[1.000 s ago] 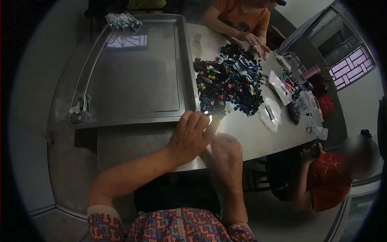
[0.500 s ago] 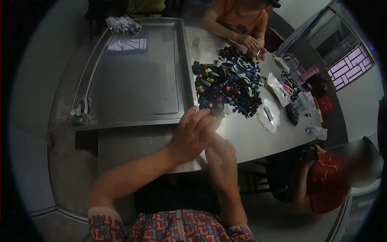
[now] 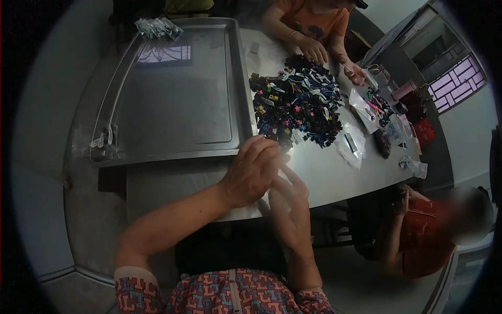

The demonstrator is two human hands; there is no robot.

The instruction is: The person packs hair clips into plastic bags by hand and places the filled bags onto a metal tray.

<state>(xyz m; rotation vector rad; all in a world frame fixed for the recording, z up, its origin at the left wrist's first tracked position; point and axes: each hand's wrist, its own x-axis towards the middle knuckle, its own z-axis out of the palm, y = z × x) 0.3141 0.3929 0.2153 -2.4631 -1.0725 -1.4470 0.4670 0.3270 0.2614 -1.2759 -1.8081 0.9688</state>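
Left hand [image 3: 252,171] and right hand [image 3: 291,206] work close together near the table's [image 3: 327,175] front edge, beside a pile [image 3: 303,107]; grip unclear.

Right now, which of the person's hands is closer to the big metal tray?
Left. The left hand is at the near right corner of the metal tray; the right hand is farther off, to the right and closer to the body.

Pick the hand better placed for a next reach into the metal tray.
Left, most likely. The left hand is by the near right corner of the metal tray; the right hand sits farther right, with the left between it and the tray. Whether either holds anything is unclear.
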